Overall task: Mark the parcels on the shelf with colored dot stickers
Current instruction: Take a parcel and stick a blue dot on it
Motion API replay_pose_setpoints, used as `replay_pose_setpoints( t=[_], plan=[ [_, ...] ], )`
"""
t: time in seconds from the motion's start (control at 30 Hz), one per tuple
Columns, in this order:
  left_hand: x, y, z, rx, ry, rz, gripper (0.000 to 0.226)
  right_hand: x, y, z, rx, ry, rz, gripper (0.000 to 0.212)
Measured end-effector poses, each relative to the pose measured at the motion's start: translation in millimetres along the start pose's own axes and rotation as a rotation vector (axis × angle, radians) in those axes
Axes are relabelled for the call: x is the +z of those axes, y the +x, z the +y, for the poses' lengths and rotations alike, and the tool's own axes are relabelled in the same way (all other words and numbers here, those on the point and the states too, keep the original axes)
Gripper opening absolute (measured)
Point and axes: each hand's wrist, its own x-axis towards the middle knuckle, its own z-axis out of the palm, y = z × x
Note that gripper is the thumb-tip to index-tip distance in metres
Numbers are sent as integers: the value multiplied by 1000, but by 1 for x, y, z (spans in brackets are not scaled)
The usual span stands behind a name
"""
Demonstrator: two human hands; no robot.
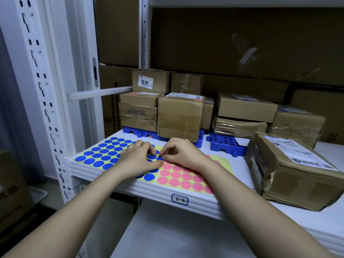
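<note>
A sheet of blue dot stickers on yellow backing lies on the white shelf, with a sheet of pink dot stickers to its right. My left hand rests on the blue sheet with its fingers curled, fingertips at a blue dot. My right hand meets it there, its fingertips pinching at a blue dot near the sheet's right edge. Brown cardboard parcels stand behind: a tall one just beyond my hands and a large battered one at the right.
Several more parcels are stacked at the back on blue plastic trays. One box carries a label "4010". White shelf uprights stand at the left. The shelf's front edge bears a tag "6-2". A lower shelf lies beneath.
</note>
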Motion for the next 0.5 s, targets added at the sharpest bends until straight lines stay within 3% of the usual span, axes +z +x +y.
replay_pose_setpoints(
  t=[0.5],
  plan=[
    [-3,3,0,-45,-18,-48,30,3,7,-5,204,185,-83,11]
  ],
)
